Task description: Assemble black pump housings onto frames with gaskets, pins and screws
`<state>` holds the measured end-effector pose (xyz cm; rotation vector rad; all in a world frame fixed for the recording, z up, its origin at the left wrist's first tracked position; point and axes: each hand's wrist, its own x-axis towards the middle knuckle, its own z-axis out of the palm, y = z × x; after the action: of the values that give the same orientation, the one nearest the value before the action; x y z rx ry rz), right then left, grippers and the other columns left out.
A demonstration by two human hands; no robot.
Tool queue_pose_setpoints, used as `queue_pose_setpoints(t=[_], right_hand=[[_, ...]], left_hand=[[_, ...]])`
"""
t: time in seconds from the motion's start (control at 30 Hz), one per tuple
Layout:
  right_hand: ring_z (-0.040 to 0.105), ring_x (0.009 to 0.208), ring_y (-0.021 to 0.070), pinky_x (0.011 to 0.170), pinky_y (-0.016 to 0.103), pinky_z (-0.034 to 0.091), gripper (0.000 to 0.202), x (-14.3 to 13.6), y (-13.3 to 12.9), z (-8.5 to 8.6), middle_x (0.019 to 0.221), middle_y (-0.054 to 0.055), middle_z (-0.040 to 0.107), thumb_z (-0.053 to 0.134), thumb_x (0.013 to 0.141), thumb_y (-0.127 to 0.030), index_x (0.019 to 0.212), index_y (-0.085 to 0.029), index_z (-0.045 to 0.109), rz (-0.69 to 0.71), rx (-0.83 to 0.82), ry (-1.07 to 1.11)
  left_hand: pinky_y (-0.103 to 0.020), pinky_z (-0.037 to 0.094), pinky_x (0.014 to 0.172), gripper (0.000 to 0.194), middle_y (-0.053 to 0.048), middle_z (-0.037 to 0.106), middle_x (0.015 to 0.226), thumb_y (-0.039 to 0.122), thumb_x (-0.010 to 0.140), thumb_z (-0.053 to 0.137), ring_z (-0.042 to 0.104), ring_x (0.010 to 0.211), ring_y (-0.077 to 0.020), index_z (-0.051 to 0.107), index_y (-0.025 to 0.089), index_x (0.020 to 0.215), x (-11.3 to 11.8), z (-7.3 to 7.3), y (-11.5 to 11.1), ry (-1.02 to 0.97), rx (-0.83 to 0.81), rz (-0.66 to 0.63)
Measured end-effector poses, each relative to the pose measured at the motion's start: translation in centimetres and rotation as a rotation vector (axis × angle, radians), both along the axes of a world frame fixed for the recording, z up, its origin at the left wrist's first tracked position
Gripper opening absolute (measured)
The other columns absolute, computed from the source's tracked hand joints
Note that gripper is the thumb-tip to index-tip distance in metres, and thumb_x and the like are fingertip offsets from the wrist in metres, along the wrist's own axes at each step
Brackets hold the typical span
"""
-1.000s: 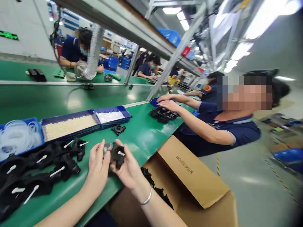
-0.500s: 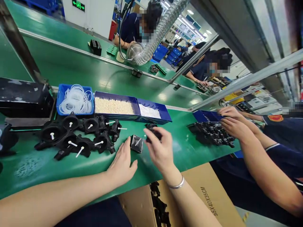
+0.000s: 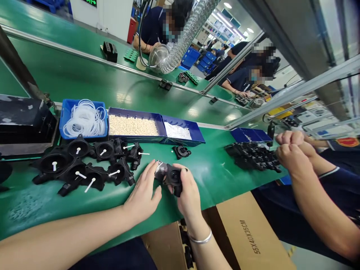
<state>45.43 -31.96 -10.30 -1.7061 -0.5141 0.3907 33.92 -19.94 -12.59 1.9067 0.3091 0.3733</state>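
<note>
Your right hand (image 3: pixel 189 187) is curled closed around a black housing (image 3: pixel 174 175), gripping its right side; your left hand (image 3: pixel 142 195) lies almost flat, fingers straight, thumb well apart, fingertips against the dark block (image 3: pixel 161 171) but not wrapped around it. The housing is above the green bench (image 3: pixel 213 168), at about four o'clock from the block. Brace the block with those left fingers and bring the housing in square — a tilted approach would probably let the block skid. Mind the loose black part (image 3: pixel 182 151) at one o'clock, and the white-pinned housings (image 3: pixel 74 165) at nine. Your right fingertips are mostly hidden behind the housing, so is its underside, and you can't tell whether housing and block touch — at five o'clock, your forearm and the bench edge hide much of the cardboard box (image 3: pixel 242 228).
</note>
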Motion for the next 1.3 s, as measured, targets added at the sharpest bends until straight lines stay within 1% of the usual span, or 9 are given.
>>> queue_pose_setpoints(t=[0.13,0.23,0.47,0.6,0.77,0.9,1.0,1.13,1.3], right_hand=[[0.061,0.104,0.0215,0.089,0.035,0.049,0.035,-0.1,-1.1,-1.4,0.112,0.008,0.065,0.046,0.101,-0.049,0.113,-0.021,0.063,-0.206,-0.105,-0.257],[0.062,0.1,0.0198,0.088,0.033,0.049,0.032,0.7,-1.2,-1.1,0.106,0.007,0.066,0.048,0.101,-0.047,0.107,-0.02,0.064,-0.238,-0.101,-0.274],[0.06,0.082,0.0167,0.076,0.029,0.049,0.02,-0.2,0.6,0.1,0.087,0.004,0.064,0.047,0.103,-0.03,0.094,-0.02,0.062,0.232,-0.175,-0.512],[0.061,0.088,0.0179,0.08,0.03,0.05,0.014,-0.3,0.5,0.4,0.094,0.007,0.063,0.047,0.103,-0.023,0.1,-0.019,0.061,0.287,-0.222,-0.75],[0.062,0.092,0.019,0.085,0.033,0.05,0.01,3.1,2.1,2.8,0.096,0.006,0.067,0.053,0.101,-0.02,0.101,-0.019,0.062,0.272,-0.19,-0.86],[0.06,0.109,0.0212,0.1,0.037,0.045,0.019,5.4,6.1,3.8,0.118,0.009,0.068,0.061,0.094,-0.014,0.113,-0.017,0.063,0.69,-0.385,-0.999],[0.062,0.106,0.0214,0.096,0.034,0.047,0.02,5.5,9.2,3.3,0.115,0.012,0.066,0.063,0.091,-0.011,0.111,-0.012,0.064,0.842,-0.583,-1.042],[0.064,0.085,0.0206,0.08,0.03,0.049,0.007,5.0,11.1,2.8,0.096,0.012,0.066,0.059,0.092,-0.008,0.094,-0.01,0.065,0.847,-0.697,-1.054],[0.063,0.078,0.0193,0.073,0.027,0.045,0.006,6.9,9.9,3.5,0.092,0.01,0.067,0.059,0.091,-0.012,0.088,-0.013,0.064,0.696,-0.81,-1.032]], left_hand=[[-0.047,0.015,0.13,0.07,-0.01,0.02,0.167,0.002,0.087,0.032,0.016,0.156,-0.0209,0.026,0.018,0.155,0.5,0.1,0.7,0.033,-0.026,0.008],[-0.048,0.014,0.13,0.071,-0.011,0.021,0.167,0.003,0.086,0.034,0.017,0.155,-0.0219,0.027,0.017,0.155,0.8,0.0,0.9,0.053,-0.03,0.016],[-0.045,0.014,0.13,0.074,-0.009,0.028,0.164,0.0,0.08,0.033,0.022,0.154,-0.0202,0.033,0.017,0.152,0.6,-0.3,1.0,0.017,-0.058,0.032],[-0.045,0.016,0.129,0.071,-0.009,0.029,0.164,0.002,0.084,0.035,0.023,0.154,-0.0208,0.033,0.019,0.152,0.5,0.3,1.2,0.006,-0.054,0.066],[-0.048,0.017,0.129,0.072,-0.015,0.022,0.166,0.005,0.086,0.04,0.018,0.155,-0.0262,0.024,0.014,0.156,0.9,1.2,1.1,0.08,-0.037,0.111],[-0.053,0.022,0.127,0.076,-0.016,0.019,0.166,0.005,0.086,0.041,0.017,0.155,-0.0294,0.016,0.017,0.157,-1.0,2.2,0.1,0.118,0.038,0.127],[-0.053,0.028,0.125,0.078,-0.013,0.018,0.166,0.006,0.089,0.041,0.019,0.155,-0.029,0.011,0.024,0.158,-3.4,3.4,-0.5,0.063,0.192,0.112],[-0.056,0.036,0.12,0.072,-0.015,0.022,0.164,0.006,0.091,0.044,0.023,0.153,-0.0321,0.021,0.024,0.157,-5.1,4.1,-0.5,0.024,0.453,-0.043],[-0.061,0.042,0.114,0.067,-0.016,0.032,0.162,0.01,0.085,0.062,0.017,0.153,-0.0402,0.041,0.02,0.148,-4.0,3.2,-0.4,0.031,0.729,-0.353]])
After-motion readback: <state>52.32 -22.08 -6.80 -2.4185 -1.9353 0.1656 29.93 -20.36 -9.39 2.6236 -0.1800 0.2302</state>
